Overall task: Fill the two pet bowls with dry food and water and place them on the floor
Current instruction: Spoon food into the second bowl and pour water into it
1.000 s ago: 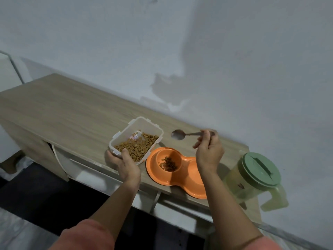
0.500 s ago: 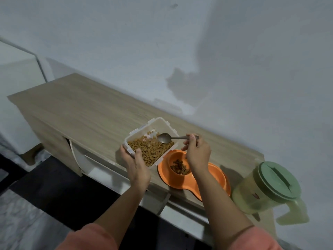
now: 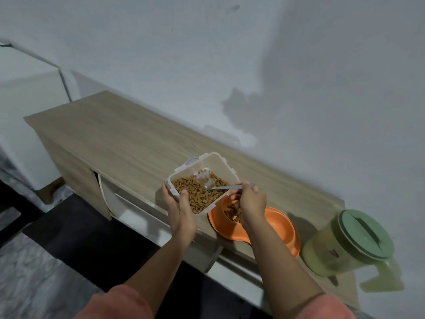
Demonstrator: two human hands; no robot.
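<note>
1. The left hand (image 3: 181, 211) grips the kibble tub (image 3: 202, 183), tilted above the tabletop's (image 3: 119, 139) front edge.
2. The right hand (image 3: 251, 200) pinches the spoon (image 3: 226, 187), bowl in the kibble.
3. The orange double bowl (image 3: 279, 226) (light, stiff plastic, probably) sits near the front edge; lift it by the rim.

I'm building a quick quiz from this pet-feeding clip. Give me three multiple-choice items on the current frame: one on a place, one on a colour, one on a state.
1. Where is the spoon's bowl end?
A. In the kibble container
B. Over the pitcher
C. On the floor

2. What colour is the double pet bowl?
A. Blue
B. Orange
C. White

3. How is the pitcher?
A. Lying on its side
B. Open, no lid
C. Upright, lid on

Answers: 1 A, its tip sits among the kibble in the kibble container held by the left hand; 2 B, its rim is orange; 3 C, the green lid covers it.
</note>
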